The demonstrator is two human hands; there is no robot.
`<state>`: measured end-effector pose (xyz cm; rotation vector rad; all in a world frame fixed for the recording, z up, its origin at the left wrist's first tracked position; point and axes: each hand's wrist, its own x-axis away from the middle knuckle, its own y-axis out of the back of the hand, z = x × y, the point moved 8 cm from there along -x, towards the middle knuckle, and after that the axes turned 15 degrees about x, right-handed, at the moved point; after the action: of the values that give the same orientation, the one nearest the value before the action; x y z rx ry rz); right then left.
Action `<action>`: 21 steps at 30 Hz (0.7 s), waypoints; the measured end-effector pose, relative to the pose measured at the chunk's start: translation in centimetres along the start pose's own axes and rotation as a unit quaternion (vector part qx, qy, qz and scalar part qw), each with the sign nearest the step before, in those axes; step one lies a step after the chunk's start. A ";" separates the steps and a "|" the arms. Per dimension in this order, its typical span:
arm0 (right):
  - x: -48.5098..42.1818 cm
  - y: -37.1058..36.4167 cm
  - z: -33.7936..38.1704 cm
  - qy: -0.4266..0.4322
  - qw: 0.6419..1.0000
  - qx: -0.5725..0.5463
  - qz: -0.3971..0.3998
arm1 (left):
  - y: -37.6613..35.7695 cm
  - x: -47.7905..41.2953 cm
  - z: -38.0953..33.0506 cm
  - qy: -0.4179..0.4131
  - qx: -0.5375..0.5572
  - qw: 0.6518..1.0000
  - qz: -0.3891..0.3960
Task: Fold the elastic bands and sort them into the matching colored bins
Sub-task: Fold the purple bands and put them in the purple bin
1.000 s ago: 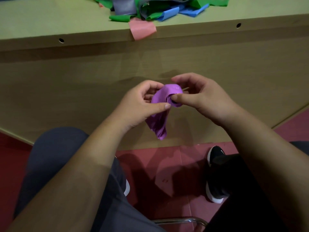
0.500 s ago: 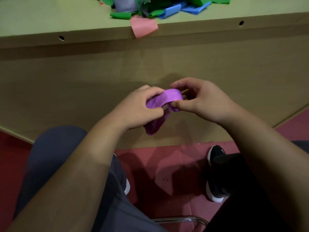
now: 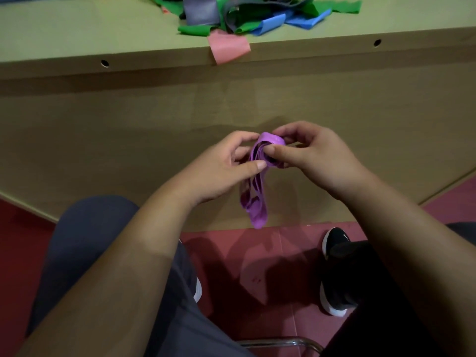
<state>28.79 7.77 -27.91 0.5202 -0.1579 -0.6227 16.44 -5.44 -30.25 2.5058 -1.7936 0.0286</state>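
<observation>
we hold both forearms forward, wrists angled inward and hands nearly meeting. our left hand [image 3: 219, 171] and right hand [image 3: 316, 161] curl, each pinching the band [image 3: 255, 202] between thumb and fingers.

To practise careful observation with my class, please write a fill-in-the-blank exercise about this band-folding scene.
The elastic band pinched by the left hand and the right hand is coloured ____.
The overhanging band at the table edge is coloured ____.
The black shoe has a ____ sole.
Missing words: purple; pink; white.
</observation>
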 end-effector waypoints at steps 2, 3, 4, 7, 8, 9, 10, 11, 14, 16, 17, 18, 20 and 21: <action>0.1 -0.1 -0.1 -0.015 1.000 -0.016 -0.003 | -0.1 0.0 -0.5 -0.030 -0.066 0.997 -0.015; 0.1 -0.2 -0.3 -0.023 1.000 -0.015 -0.004 | -0.1 0.0 -0.7 -0.046 -0.131 0.990 -0.024; 0.1 -0.3 -0.4 -0.028 1.000 -0.009 -0.003 | -0.2 0.0 -1.0 -0.061 -0.190 0.979 -0.033; 0.2 -0.5 -0.6 -0.036 0.999 0.004 -0.005 | -0.6 0.1 -1.4 -0.083 -0.251 0.963 -0.058; 0.2 -0.5 -0.7 -0.039 0.999 0.001 -0.008 | -0.7 0.1 -1.3 -0.081 -0.245 0.964 -0.060; 0.2 -0.4 -0.7 -0.044 0.999 -0.004 -0.012 | -0.8 0.1 -1.2 -0.074 -0.236 0.967 -0.060; 0.1 -0.4 -0.8 -0.051 0.998 -0.012 -0.017 | -0.9 0.0 -1.0 -0.067 -0.227 0.970 -0.059; 0.1 -0.3 -1.0 -0.060 0.998 -0.023 -0.022 | -1.0 -0.1 -0.9 -0.061 -0.219 0.972 -0.060; -0.1 -0.3 -1.6 -0.081 0.995 -0.054 -0.036 | -1.3 -0.3 -0.5 -0.053 -0.192 0.977 -0.071; -0.1 -0.3 -1.8 -0.088 0.994 -0.046 -0.043 | -1.7 -0.2 -0.4 -0.051 -0.152 0.984 -0.072; 0.0 -0.4 -1.9 -0.090 0.994 -0.036 -0.045 | -1.7 -0.2 -0.1 -0.048 -0.131 0.987 -0.074; 0.1 -0.4 -2.0 -0.092 0.994 -0.027 -0.047 | -1.7 -0.3 0.1 -0.047 -0.117 0.989 -0.079; 0.3 -0.6 -2.3 -0.096 0.994 -0.015 -0.051 | -1.4 -0.5 0.6 -0.039 -0.102 0.990 -0.093; 0.4 -0.7 -2.3 -0.097 0.994 -0.011 -0.054 | -1.3 -0.6 0.9 -0.030 -0.092 0.990 -0.099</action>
<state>29.46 8.05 -30.26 0.4473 -0.3083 -0.7797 17.48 -4.53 -31.21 2.5621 -1.4802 -0.2137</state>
